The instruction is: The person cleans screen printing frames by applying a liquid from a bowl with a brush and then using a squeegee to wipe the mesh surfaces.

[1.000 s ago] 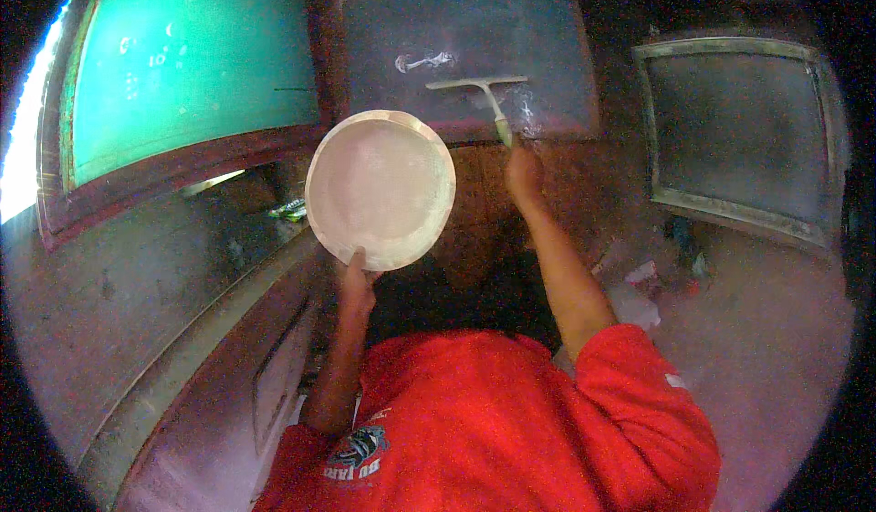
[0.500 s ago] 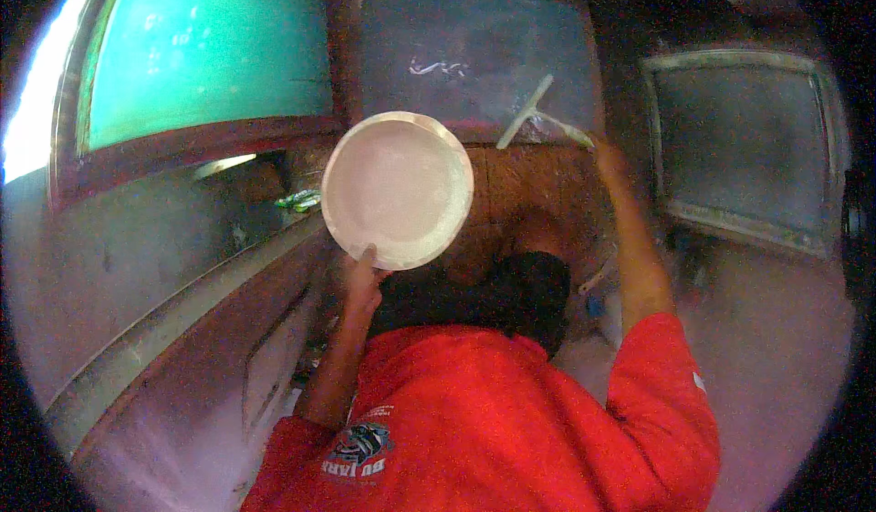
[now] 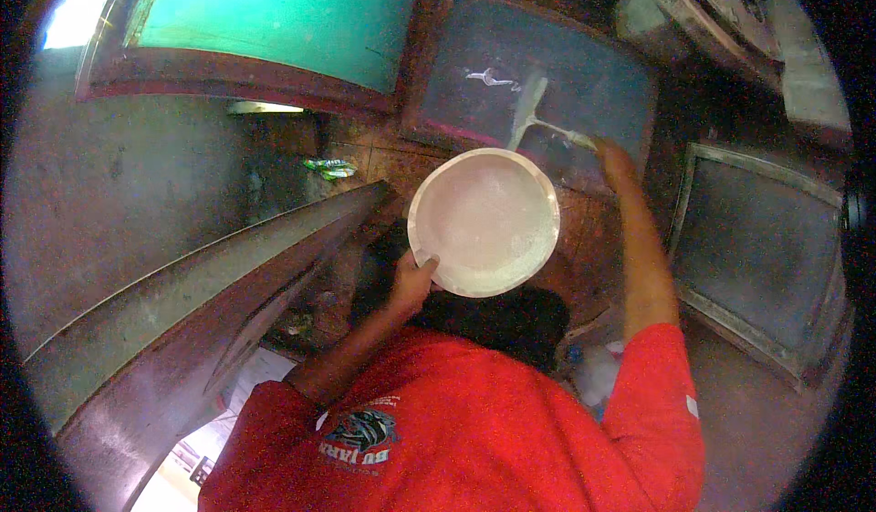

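A shallow round pan [image 3: 488,287] with a pale inside is in my left hand [image 3: 413,284]; the thumb lies over its rim. My right hand [image 3: 617,162] is closed around the handle of a pale T-shaped squeegee [image 3: 557,130]. Its slightly blurred blade is over a dark framed panel [image 3: 584,78], just right of a white squiggly mark [image 3: 491,78]. Whether the blade touches the panel, I cannot tell. The pan is level in front of my body, below the squeegee, and covers the panel's lower edge in part.
At the upper left is a bright green framed panel [image 3: 274,28]. Another grey framed panel [image 3: 762,252] leans at the right. A long curved ledge [image 3: 210,261] runs along my left, near a small green-and-white packet [image 3: 330,168]. Round and blocky objects [image 3: 721,19] crowd the upper right.
The view has turned, shifting the panels. The squeegee has moved left across the dark panel, closer to the white mark. My left hand has brought the pan rightward, under the squeegee.
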`<state>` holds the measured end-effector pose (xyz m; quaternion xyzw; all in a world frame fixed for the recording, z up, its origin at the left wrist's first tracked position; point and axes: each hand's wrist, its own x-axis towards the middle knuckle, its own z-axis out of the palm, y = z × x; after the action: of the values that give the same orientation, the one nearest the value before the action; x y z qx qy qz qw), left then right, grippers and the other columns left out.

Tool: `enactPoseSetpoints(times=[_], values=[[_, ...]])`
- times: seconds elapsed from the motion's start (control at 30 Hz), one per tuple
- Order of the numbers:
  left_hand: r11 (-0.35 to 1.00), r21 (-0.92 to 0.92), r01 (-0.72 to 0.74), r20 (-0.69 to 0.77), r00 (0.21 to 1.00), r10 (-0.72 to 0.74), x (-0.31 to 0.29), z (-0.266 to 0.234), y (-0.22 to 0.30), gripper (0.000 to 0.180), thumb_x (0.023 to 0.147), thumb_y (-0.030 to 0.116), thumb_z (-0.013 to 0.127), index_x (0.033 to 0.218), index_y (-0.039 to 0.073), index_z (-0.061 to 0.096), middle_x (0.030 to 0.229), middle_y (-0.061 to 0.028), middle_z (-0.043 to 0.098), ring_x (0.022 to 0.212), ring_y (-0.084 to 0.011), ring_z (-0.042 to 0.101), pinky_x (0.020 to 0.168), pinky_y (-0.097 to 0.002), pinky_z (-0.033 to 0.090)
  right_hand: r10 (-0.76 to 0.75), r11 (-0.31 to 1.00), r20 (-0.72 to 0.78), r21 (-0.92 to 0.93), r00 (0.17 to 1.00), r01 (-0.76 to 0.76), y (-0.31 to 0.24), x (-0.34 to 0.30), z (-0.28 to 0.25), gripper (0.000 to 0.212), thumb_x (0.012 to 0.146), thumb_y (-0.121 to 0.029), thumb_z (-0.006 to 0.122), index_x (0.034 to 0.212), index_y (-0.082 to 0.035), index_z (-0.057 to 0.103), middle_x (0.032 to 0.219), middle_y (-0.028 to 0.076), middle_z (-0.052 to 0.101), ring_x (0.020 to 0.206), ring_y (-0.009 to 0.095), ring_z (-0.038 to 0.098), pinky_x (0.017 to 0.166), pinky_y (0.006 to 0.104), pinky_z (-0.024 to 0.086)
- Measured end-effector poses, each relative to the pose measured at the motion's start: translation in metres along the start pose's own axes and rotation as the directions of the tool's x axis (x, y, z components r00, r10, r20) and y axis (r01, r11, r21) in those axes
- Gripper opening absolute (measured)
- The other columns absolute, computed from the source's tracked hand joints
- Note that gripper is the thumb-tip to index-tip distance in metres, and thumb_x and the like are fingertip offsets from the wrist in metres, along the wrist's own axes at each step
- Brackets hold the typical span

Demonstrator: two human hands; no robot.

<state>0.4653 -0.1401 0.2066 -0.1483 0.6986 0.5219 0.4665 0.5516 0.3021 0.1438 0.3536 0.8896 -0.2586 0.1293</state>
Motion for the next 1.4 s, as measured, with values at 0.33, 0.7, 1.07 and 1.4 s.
enactPoseSetpoints(times=[0.33,0.7,1.07,1.4], values=[[0.992,0.033,-0.118,0.096,0.989,0.115,-0.001,0.021,-0.008,0.030,0.085,0.007,0.054,0.113,-0.002,0.050,0.095,-0.0133,0.062,0.073,-0.0224,0.063,0.055,-0.0337,0.055,-0.125,0.938,0.129,-0.306,0.984,0.159,-0.092,0.031,-0.021,0.030,0.088,-0.022,0.043,0.113,-0.015,0.059,0.109,0.017,0.060,0.095,0.035,0.058,0.082,0.0430,0.044],[0.997,-0.028,-0.070,0.134,0.988,0.073,0.004,0.022,-0.015,0.033,0.085,0.006,0.054,0.115,-0.003,0.049,0.098,-0.0146,0.062,0.079,-0.0244,0.063,0.055,-0.0348,0.056,-0.337,0.892,0.041,-0.306,0.940,0.333,-0.125,0.046,-0.006,0.033,0.087,-0.018,0.042,0.118,-0.018,0.054,0.112,0.014,0.059,0.097,0.035,0.058,0.081,0.0428,0.046],[0.992,0.108,-0.058,0.101,0.994,0.047,0.000,0.029,-0.003,0.031,0.085,0.008,0.055,0.114,-0.003,0.050,0.098,-0.0143,0.062,0.082,-0.0235,0.062,0.065,-0.0345,0.054,-0.325,0.913,0.008,-0.259,0.946,0.315,-0.156,0.077,-0.005,0.026,0.087,-0.020,0.044,0.107,-0.011,0.059,0.106,0.017,0.059,0.094,0.037,0.058,0.077,0.0453,0.046],[0.963,0.044,-0.266,0.100,0.960,0.260,0.021,0.032,-0.034,0.029,0.084,0.005,0.054,0.111,-0.005,0.052,0.094,-0.0142,0.063,0.076,-0.0216,0.063,0.063,-0.0327,0.053,-0.265,0.892,0.201,-0.319,0.943,0.319,-0.148,0.050,-0.011,0.028,0.082,-0.015,0.048,0.107,-0.011,0.060,0.094,0.018,0.062,0.085,0.036,0.061,0.073,0.0453,0.047]])
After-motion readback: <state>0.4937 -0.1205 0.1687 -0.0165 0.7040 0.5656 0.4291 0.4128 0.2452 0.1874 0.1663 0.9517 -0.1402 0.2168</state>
